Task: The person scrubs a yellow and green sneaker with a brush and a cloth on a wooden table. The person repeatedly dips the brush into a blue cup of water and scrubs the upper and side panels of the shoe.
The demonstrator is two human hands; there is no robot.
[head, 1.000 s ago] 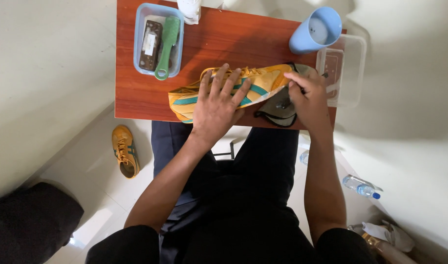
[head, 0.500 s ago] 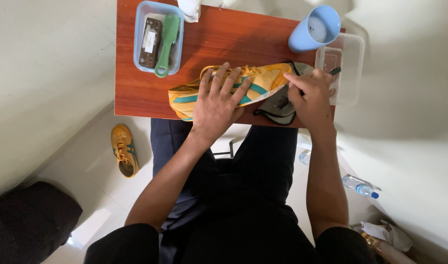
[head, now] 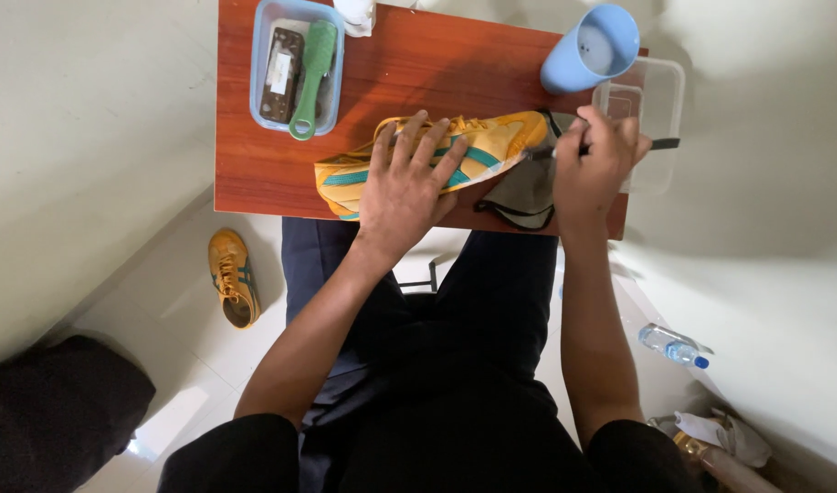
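Your work surface is a small reddish wooden table (head: 272,173) over a pale tiled floor. Its far edge is cut off by the frame. Your left hand (head: 405,183) lies flat on the yellow shoe (head: 491,146), fingers spread, pinning it on its side near the table's front edge. Your right hand (head: 596,164) is curled tight around a thin dark tool (head: 660,143) at the shoe's toe; its tip is hidden. A dark cloth (head: 528,196) lies beneath. A blue cup (head: 587,50), a clear container (head: 656,100) and a blue tray (head: 295,64) holding a green brush (head: 313,73) stand around. A second shoe (head: 233,278) and a water bottle (head: 674,345) lie on the floor.
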